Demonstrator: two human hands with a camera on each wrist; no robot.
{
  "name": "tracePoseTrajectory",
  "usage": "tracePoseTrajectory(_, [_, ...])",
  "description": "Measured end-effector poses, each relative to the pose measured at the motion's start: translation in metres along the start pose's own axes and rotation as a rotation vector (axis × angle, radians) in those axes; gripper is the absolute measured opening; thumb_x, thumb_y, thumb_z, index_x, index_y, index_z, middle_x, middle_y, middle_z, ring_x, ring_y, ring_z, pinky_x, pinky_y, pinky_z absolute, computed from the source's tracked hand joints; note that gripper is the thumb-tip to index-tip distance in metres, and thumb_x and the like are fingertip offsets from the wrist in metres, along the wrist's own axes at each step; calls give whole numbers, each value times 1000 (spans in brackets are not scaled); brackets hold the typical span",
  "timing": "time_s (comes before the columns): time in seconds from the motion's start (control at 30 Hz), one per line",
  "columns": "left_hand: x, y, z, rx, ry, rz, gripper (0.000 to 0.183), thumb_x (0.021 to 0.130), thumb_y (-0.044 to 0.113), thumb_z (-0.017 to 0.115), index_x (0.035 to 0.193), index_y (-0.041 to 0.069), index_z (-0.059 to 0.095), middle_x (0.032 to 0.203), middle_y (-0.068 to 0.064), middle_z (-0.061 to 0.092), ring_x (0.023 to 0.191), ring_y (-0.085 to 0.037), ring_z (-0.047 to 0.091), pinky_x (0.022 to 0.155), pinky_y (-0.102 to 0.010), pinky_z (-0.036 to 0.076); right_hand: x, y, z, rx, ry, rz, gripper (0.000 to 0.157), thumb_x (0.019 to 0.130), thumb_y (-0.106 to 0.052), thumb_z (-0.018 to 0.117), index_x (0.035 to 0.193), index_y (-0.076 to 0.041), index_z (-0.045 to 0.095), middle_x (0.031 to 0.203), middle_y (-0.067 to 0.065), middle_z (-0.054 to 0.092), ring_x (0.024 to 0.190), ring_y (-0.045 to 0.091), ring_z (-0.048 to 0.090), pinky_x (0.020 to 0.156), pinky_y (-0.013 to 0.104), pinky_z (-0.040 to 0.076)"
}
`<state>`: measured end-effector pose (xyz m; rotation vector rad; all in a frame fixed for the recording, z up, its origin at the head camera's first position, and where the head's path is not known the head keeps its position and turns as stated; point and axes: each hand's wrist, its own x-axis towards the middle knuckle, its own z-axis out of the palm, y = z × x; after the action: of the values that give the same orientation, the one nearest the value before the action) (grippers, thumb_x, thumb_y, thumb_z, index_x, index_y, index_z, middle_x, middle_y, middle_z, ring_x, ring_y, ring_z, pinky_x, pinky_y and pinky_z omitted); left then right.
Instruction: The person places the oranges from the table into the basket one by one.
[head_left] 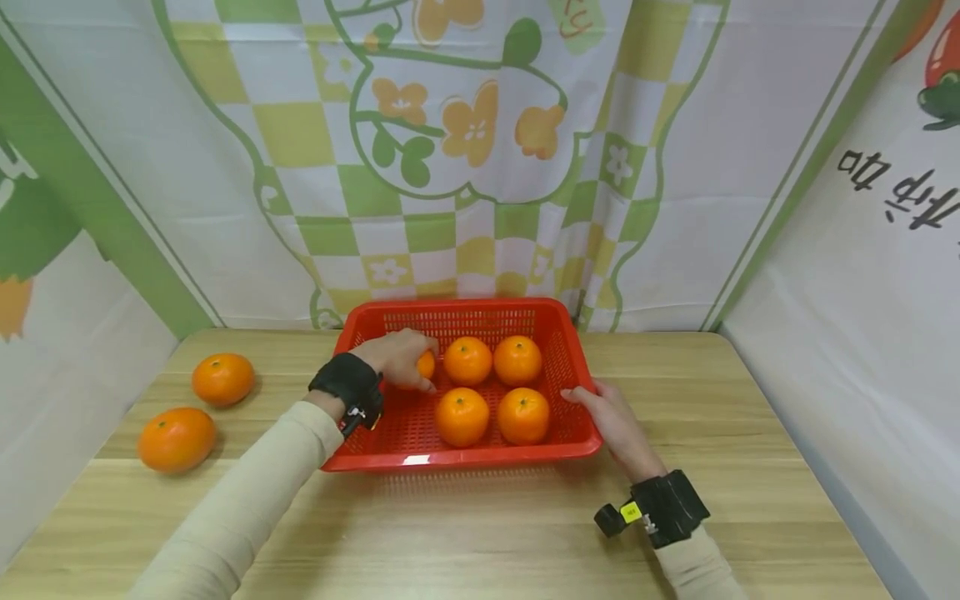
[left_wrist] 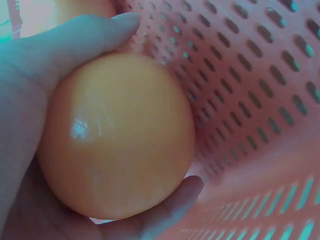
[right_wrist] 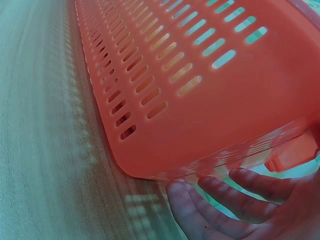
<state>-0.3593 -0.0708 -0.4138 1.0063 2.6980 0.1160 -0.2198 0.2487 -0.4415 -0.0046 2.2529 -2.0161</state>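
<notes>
A red plastic basket (head_left: 465,457) with slotted walls stands on the table. My left hand (head_left: 396,354) reaches into its left side and grips an orange (head_left: 425,365), partly covered by the fingers in the head view. In the left wrist view, thumb and fingers curl round that orange (left_wrist: 117,140), close to the basket wall. Four more belong to a group of several oranges (head_left: 462,417) in the basket's middle and right. My right hand (head_left: 617,423) holds the basket's right rim, thumb over the edge; its fingers (right_wrist: 240,200) lie against the outer wall in the right wrist view.
Two oranges, a rear one (head_left: 223,379) and a front one (head_left: 177,439), lie on the wooden table (head_left: 465,533) left of the basket. A patterned curtain (head_left: 465,242) hangs right behind the basket. White side panels (head_left: 862,333) flank the table.
</notes>
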Motion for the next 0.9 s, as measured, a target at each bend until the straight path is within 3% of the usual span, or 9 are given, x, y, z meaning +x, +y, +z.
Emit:
tracePoseTrajectory(0.23, [3,-2,3,7,-30,-35,63,72,44,77,120,9,57,109,-9,60,97,-25,53,85,-43,47,0,0,1,-11,13,5,39,94,-18,51,126,3,50,115,29,59,90,36,64,70,37,57])
tracePoseTrajectory(0.5, [1,0,1,2,-6,15,63,72,42,78,118,5,58,111,-13,61,100,-29,54,87,-46,47,1,0,-1,-8,4,18,42,95,-21,52,131,0,47,119,29,57,91,35,63,74,41,56])
tracePoseTrajectory(0.9, [0,1,-1,-13,-2,12,65,71,43,79,119,5,58,112,-13,61,100,-28,53,88,-45,46,-3,-6,0,-12,-2,21,42,96,-19,51,132,2,45,118,29,58,94,39,62,76,46,54])
